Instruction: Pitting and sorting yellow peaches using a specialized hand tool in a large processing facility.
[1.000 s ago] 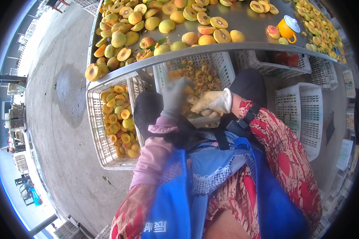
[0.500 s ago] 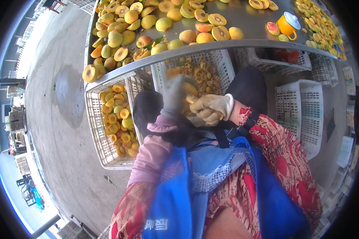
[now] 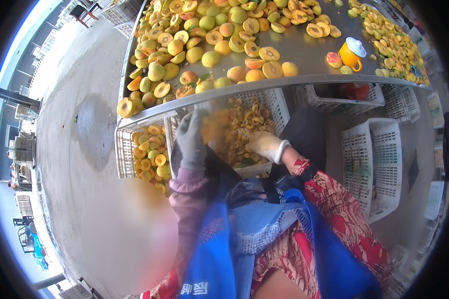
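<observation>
My left hand (image 3: 190, 138), in a grey glove, is closed at the near edge of the table, beside a motion-smeared orange-yellow peach (image 3: 215, 124) that it appears to grip. To its right, my right hand (image 3: 265, 146), in a cream glove, reaches over a white crate (image 3: 283, 107) full of peach pits and scraps (image 3: 252, 117). Motion smears its fingers, so what they hold cannot be made out. On the metal table (image 3: 304, 55) lie many yellow peaches, whole and halved (image 3: 211, 59).
A white crate of peach halves (image 3: 152, 149) stands left of my knees. Nested white crates (image 3: 371, 164) stand on the right, with another crate (image 3: 329, 99) under the table. A yellow lidded mug (image 3: 351, 54) sits on the table. A pale round blur covers the lower left.
My hands have drawn apart: the left moved left with the peach, the right now lies over the pit crate, its fingers smeared. The whole view has shifted slightly.
</observation>
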A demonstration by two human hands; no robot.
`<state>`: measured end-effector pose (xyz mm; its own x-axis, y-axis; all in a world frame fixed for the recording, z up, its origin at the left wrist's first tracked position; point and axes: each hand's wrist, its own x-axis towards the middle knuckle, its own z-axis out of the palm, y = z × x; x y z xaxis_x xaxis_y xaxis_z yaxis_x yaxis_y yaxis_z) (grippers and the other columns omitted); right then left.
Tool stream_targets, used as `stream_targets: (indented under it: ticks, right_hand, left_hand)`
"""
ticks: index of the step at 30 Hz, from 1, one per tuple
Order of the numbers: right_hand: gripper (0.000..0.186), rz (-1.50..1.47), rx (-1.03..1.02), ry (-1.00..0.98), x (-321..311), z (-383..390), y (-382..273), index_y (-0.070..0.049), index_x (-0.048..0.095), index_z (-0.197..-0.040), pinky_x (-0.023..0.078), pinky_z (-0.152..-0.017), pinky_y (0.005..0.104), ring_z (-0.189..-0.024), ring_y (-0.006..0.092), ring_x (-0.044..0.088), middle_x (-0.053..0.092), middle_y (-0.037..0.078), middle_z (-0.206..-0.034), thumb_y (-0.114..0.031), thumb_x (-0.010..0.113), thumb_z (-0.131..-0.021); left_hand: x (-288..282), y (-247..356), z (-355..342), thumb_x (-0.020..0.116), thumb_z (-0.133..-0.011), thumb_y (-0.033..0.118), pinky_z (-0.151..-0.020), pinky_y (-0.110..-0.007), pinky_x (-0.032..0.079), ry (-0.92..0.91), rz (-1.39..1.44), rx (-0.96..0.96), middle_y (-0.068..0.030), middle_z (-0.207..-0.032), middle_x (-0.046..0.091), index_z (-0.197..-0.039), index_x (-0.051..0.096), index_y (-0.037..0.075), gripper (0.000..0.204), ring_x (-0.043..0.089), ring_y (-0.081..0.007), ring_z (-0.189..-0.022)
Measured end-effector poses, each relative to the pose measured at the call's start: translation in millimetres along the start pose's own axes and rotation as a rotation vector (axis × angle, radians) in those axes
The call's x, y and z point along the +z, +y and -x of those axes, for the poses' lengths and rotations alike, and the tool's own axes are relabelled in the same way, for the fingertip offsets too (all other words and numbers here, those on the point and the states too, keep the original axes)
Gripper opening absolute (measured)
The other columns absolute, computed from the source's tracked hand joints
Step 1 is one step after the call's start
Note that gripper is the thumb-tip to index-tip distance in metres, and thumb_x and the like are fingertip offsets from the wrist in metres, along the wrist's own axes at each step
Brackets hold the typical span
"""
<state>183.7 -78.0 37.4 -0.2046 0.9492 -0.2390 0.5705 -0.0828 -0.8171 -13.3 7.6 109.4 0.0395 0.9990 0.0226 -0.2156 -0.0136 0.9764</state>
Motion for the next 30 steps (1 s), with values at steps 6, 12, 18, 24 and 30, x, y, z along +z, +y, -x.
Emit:
stream_targets:
  ticks: [6, 12, 18, 24, 30]
  right_hand:
    - [0.039, 0.127, 0.157, 0.546, -61, 1, -45, -0.007, 0.058, -0.109, 0.048, -0.079, 0.0405, -0.092, 0.0334, 0.062, 0.063, 0.020, -0.096, -0.037, 0.050, -0.086]
    - [0.036, 0.566, 0.417, 0.417, -200, -48, -16, -0.009, 0.063, -0.104, 0.048, -0.083, 0.0405, -0.094, 0.0310, 0.062, 0.066, 0.015, -0.101, -0.038, 0.049, -0.089]
    - [0.040, 0.406, 0.197, 0.340, -140, -121, -34, -0.014, 0.057, -0.115, 0.050, -0.077, 0.0402, -0.090, 0.0302, 0.064, 0.064, 0.016, -0.107, -0.044, 0.046, -0.090]
    - [0.023, 0.140, -0.001, 0.518, -100, -50, -55, -0.005, 0.058, -0.095, 0.050, -0.064, 0.0441, -0.074, 0.0334, 0.063, 0.063, 0.015, -0.089, -0.027, 0.058, -0.086]
    - [0.046, 0.302, -0.279, 0.643, -38, 0, -3, -0.009, 0.050, -0.130, 0.041, -0.098, 0.0387, -0.116, 0.0305, 0.052, 0.055, 0.014, -0.127, -0.022, 0.057, -0.086]
  left_hand:
    - [-162, 54, -18, 0.064, -0.083, 0.031, -0.089, -0.041, 0.046, 0.269, -1.521, 0.346, -0.0220, -0.116, 0.056, -0.117, 0.058, 0.003, 0.044, 0.056, -0.0362, -0.104]
    - [-81, 65, -48, 0.065, -0.082, 0.029, -0.091, -0.041, 0.044, -0.046, -1.391, 0.281, -0.0196, -0.114, 0.058, -0.115, 0.059, 0.000, 0.044, 0.056, -0.0349, -0.105]
    - [33, 49, -135, 0.060, -0.082, 0.039, -0.083, -0.044, 0.047, -0.346, -1.370, 0.345, -0.0199, -0.105, 0.061, -0.113, 0.059, 0.009, 0.043, 0.059, -0.0381, -0.097]
    - [135, -6, -223, 0.055, -0.085, 0.048, -0.080, -0.047, 0.047, -0.429, -1.307, 0.427, -0.0247, -0.107, 0.060, -0.122, 0.050, 0.007, 0.056, 0.058, -0.0404, -0.098]
    - [124, -138, -292, 0.067, -0.075, 0.038, -0.086, -0.046, 0.047, -0.501, -0.789, 0.174, -0.0262, -0.114, 0.057, -0.128, 0.044, 0.005, 0.067, 0.057, -0.0401, -0.104]
